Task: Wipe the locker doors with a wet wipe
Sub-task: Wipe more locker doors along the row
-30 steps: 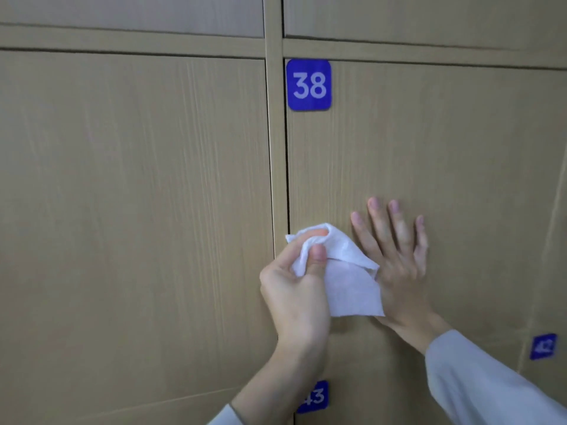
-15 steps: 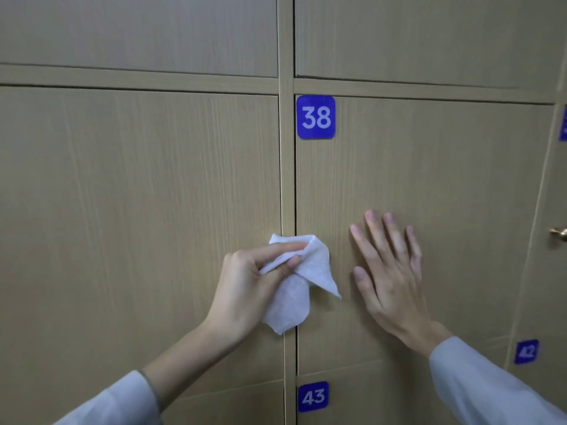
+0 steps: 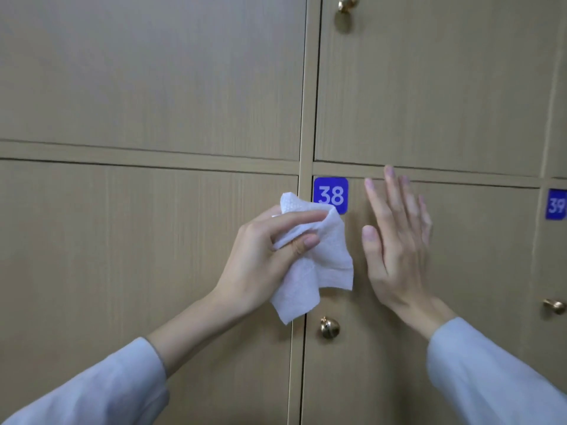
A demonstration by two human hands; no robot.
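Light wooden locker doors fill the view. Door 38 (image 3: 475, 271) carries a blue number tag (image 3: 330, 195) at its top left corner and a brass knob (image 3: 329, 327) lower down. My left hand (image 3: 260, 256) pinches a crumpled white wet wipe (image 3: 319, 265) between thumb and fingers, over the post between the left door (image 3: 138, 256) and door 38. My right hand (image 3: 395, 240) lies with straight fingers on door 38, just right of the tag, fingertips at the door's top edge.
Above are two more doors, the right one with a brass knob (image 3: 347, 2). At the far right stands door 39 with its blue tag (image 3: 556, 204) and a knob (image 3: 554, 305). A vertical post (image 3: 306, 118) separates the columns.
The view has tilted upward, so the tag 38 sits lower in frame. Both hands have risen along the door toward the tag; the left hand still pinches the wipe.
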